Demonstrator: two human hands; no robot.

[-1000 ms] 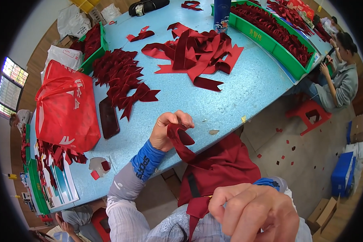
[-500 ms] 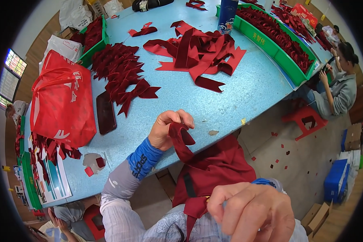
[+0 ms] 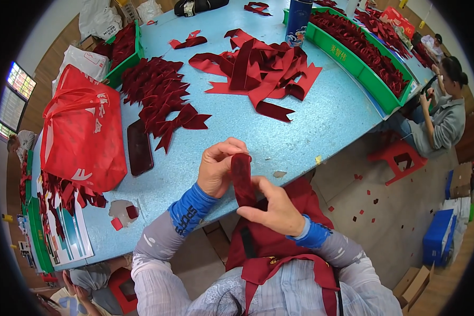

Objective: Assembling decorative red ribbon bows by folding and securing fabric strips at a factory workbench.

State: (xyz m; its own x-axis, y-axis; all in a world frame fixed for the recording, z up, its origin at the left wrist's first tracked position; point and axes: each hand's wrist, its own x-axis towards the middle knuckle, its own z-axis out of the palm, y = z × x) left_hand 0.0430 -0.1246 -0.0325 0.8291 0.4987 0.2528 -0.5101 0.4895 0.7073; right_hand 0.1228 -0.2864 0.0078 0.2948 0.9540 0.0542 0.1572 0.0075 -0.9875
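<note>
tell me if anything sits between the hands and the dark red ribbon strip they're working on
Nothing visible does. The left hand pinches the top of the dark red ribbon strip and the right hand grips it lower down, both touching it directly above the blue table edge. The finished bows lie well away.

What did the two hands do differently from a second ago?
The right hand came up from near the body and took hold of the dark red ribbon strip, meeting the left hand. The strip, which was bent before, now runs straight between both hands. The left hand kept its grip above the blue table. The bows and red bag stayed put.
</note>
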